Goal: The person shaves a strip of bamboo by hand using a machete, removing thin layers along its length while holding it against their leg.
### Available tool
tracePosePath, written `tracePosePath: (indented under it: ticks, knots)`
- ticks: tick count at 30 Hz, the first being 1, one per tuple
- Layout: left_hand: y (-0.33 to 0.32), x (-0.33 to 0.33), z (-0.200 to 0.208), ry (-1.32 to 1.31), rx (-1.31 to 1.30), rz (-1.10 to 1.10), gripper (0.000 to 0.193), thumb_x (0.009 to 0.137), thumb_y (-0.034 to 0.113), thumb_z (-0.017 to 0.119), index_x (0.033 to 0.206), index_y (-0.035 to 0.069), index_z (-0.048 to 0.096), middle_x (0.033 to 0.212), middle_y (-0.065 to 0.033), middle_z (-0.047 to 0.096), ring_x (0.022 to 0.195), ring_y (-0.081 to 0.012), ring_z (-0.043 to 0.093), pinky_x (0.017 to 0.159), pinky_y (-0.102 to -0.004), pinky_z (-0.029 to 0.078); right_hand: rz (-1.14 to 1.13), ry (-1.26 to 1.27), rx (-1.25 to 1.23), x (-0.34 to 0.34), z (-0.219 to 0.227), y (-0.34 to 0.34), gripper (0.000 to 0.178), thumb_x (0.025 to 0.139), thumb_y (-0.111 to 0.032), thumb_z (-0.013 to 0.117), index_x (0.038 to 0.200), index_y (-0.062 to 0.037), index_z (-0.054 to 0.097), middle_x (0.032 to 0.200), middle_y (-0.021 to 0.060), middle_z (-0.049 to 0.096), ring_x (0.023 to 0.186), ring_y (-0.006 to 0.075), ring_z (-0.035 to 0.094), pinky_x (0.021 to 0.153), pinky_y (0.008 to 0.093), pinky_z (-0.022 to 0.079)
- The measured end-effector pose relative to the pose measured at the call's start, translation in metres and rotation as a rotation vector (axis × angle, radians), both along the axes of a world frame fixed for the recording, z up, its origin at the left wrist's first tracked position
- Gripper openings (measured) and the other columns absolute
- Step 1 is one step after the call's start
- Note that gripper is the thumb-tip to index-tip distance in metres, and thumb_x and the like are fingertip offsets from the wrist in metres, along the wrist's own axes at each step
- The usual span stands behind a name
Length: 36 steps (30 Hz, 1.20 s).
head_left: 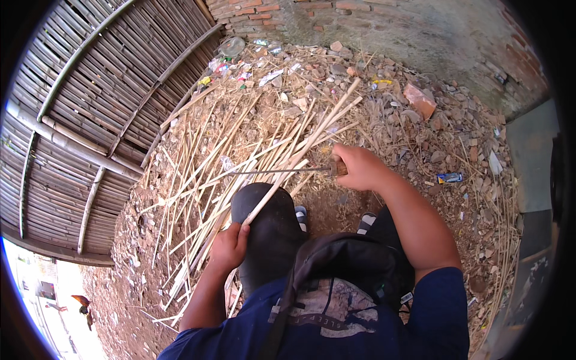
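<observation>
My left hand [228, 246] is closed around the lower end of a pale bamboo strip [273, 193], which slants up and to the right over my left knee [255, 201]. In my right hand [362, 168] is the wooden handle of a long, thin-bladed knife [270, 171]. Its dark blade points left and crosses the upper part of the held strip; whether the edge touches it I cannot tell. Just beyond the knee, many loose bamboo strips [207, 186] lie in a heap on the ground, and part of the heap is hidden by my left arm and leg.
A slatted bamboo wall [114, 90] rises on the left, a brick wall [372, 24] at the back. Rubble, a broken brick [420, 101] and a blue wrapper [449, 178] litter the ground. A bird [84, 309] is at the lower left. A dark bag [354, 258] rests at my lap.
</observation>
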State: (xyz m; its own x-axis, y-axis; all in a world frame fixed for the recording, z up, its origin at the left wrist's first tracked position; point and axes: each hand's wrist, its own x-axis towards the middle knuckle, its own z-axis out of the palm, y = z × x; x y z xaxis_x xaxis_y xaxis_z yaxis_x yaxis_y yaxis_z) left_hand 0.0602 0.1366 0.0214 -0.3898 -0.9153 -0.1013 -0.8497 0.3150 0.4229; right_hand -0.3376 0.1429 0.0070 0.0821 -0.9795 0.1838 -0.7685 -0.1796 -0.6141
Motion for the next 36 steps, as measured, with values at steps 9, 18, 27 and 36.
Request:
tracePosePath:
  ticks: [9,18,27,36]
  knots:
    - [0.002,-0.001,-0.01,0.058,-0.106,0.001,0.038,0.104,0.034,0.051,0.082,0.003,0.053,0.069,-0.0259,0.059,0.07,-0.0497,0.06,0.063,-0.0567,0.043,0.023,0.345,0.02,0.017,0.008,0.001,0.031,0.076,-0.024,0.076,0.097,-0.009,0.059,0.08,0.014,0.068,0.079,0.0374,0.068,0.069,0.0494,0.053]
    - [-0.001,0.005,-0.016,0.092,-0.112,-0.018,0.036,0.103,0.034,0.054,0.085,0.003,0.054,0.069,-0.0264,0.062,0.069,-0.0501,0.061,0.062,-0.0571,0.046,-0.22,0.201,0.287,0.003,0.013,-0.018,0.025,0.083,-0.021,0.073,0.103,-0.0064,0.068,0.091,0.0177,0.07,0.087,0.0321,0.071,0.079,0.048,0.057]
    - [0.001,0.013,-0.006,0.013,0.046,-0.053,0.037,0.104,0.037,0.051,0.089,0.003,0.057,0.075,-0.0273,0.063,0.076,-0.0502,0.062,0.067,-0.0565,0.046,-0.272,0.084,0.392,-0.026,-0.02,-0.03,0.028,0.083,-0.018,0.069,0.107,-0.004,0.069,0.093,0.0179,0.072,0.086,0.0311,0.072,0.079,0.0461,0.057]
    - [0.006,0.032,-0.002,0.002,0.148,-0.076,0.038,0.104,0.036,0.051,0.089,0.002,0.056,0.077,-0.0277,0.064,0.079,-0.05,0.063,0.068,-0.0551,0.046,0.012,0.305,0.388,0.005,-0.01,-0.014,0.03,0.08,-0.019,0.069,0.108,-0.0079,0.07,0.091,0.0169,0.072,0.088,0.0305,0.072,0.081,0.0448,0.057]
